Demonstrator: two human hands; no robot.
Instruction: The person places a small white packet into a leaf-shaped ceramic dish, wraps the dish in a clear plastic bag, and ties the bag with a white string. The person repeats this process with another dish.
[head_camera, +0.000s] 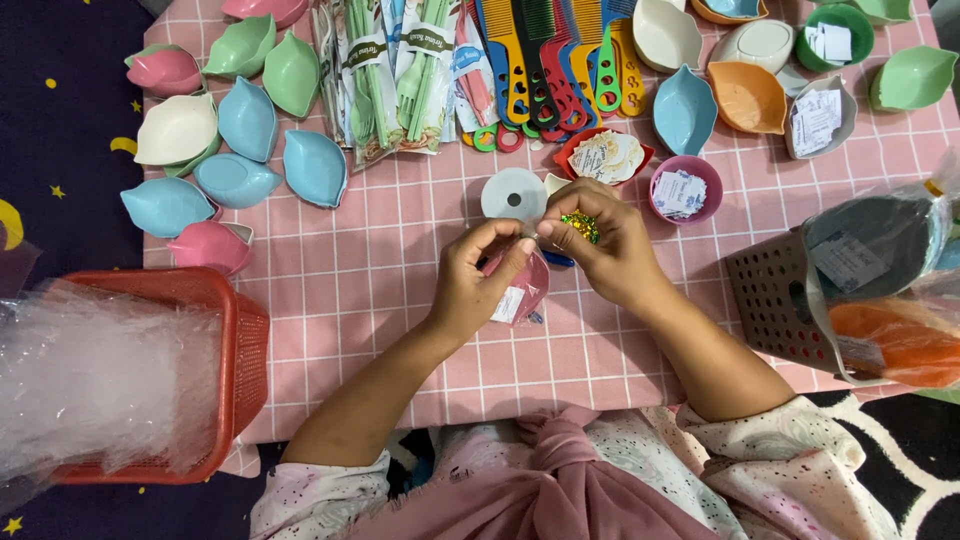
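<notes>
My left hand (478, 280) and my right hand (608, 245) meet over the pink checked cloth (370, 270). Between them sits a clear plastic bag holding a pink leaf-shaped bowl (525, 290) with a white card inside. My right hand pinches a shiny green-gold ribbon tie (581, 226) at the bag's neck, and my left fingertips press the same spot. A white tape roll (514, 194) lies just beyond the hands.
Leaf-shaped bowls (240, 130) in pastel colours lie at the left and top right. Packed cutlery (395, 70) and combs (545, 60) lie at the top. A red basket (215, 340) of clear bags is at the left, a brown basket (775, 295) of wrapped bowls at the right.
</notes>
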